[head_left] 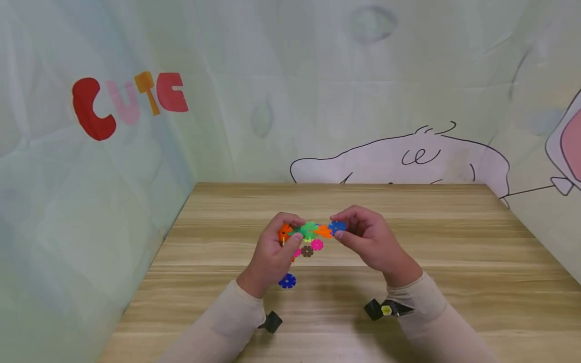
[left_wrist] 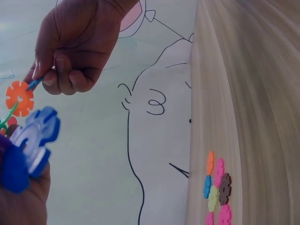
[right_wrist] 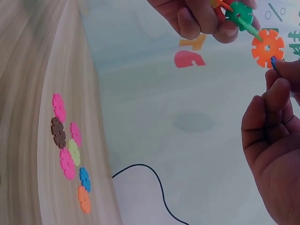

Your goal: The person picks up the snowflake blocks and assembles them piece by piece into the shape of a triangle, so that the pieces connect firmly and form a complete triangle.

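My left hand (head_left: 274,252) grips a chain of notched plastic discs, fitted edge to edge. An orange disc (head_left: 285,232) sits by its fingers, with a dark green disc (right_wrist: 236,19) and a light green disc (head_left: 309,226) beyond. Another orange disc (right_wrist: 276,42) forms the right part of the chain. Thumb and fingers of my right hand (head_left: 374,239) pinch a blue disc (head_left: 337,224), its edge right at that orange disc's rim. Below the left hand shows a dark blue disc (head_left: 287,286), large and blurred in the left wrist view.
Several loose discs lie on the wooden table (head_left: 218,302) beyond the hands, among them a brown disc (right_wrist: 57,126), a yellow-green disc (right_wrist: 73,146) and an orange disc (right_wrist: 84,202). A printed cloth wall (head_left: 245,101) rises behind the table and along its left side.
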A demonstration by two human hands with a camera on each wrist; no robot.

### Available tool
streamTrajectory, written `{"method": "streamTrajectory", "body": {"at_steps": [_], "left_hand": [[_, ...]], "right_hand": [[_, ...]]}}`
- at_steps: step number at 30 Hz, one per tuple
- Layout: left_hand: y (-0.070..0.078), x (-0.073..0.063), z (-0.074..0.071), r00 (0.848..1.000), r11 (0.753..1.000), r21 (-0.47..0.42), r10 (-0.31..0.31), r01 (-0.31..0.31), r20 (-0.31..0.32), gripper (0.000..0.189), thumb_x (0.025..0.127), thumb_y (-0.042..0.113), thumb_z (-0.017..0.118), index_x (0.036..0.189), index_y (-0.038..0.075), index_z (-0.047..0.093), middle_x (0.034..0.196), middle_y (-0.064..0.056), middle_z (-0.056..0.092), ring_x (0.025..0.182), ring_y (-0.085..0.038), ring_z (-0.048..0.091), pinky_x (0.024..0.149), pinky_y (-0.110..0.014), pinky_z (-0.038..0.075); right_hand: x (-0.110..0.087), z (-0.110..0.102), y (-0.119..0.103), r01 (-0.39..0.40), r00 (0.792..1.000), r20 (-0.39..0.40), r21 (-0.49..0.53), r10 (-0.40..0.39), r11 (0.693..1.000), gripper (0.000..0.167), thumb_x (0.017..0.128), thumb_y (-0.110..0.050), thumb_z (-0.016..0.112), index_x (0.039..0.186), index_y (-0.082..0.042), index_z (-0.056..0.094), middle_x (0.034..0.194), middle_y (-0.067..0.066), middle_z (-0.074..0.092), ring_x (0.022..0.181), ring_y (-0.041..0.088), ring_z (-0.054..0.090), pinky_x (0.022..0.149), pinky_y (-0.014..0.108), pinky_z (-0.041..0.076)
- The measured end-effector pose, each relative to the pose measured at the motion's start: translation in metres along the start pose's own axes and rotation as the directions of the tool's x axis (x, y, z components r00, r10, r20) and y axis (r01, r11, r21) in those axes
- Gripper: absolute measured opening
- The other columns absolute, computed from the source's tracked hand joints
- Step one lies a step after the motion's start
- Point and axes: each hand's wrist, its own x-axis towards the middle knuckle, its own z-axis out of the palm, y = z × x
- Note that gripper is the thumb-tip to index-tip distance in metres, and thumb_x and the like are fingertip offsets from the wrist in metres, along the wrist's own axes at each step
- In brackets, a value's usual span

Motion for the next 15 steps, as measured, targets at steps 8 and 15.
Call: {"method": "streamTrajectory", "body": {"at_steps": [8,15], "left_hand": [[0.0003,0.0008,0.0029,1.0,1.0,0.016,-0.021,0.021,-0.004,0.025,0.101,0.0,0.051,0.126,0.0,0.055,0.108,-0.014,0.055,0.078,-0.02,0.058,0.072,-0.025,0.057],[-0.0001,0.0009,0.001,0.997,0.997,0.044,-0.054,0.056,-0.051,0.025,0.102,0.001,0.053,0.125,0.006,0.059,0.114,-0.011,0.057,0.066,-0.013,0.051,0.063,-0.025,0.053]], "right_hand": [[0.0004,0.0008,0.0012,0.004,1.0,0.002,0.006,-0.004,1.0,0.025,0.095,0.012,0.066,0.12,0.007,0.066,0.097,0.001,0.072,0.079,0.012,0.067,0.071,0.024,0.061],[0.0036,-0.0018,0.0045,-0.059,0.998,0.018,-0.058,0.061,0.997,0.042,0.096,0.007,0.068,0.136,-0.001,0.06,0.095,0.01,0.066,0.076,0.018,0.063,0.066,0.025,0.057]]}}
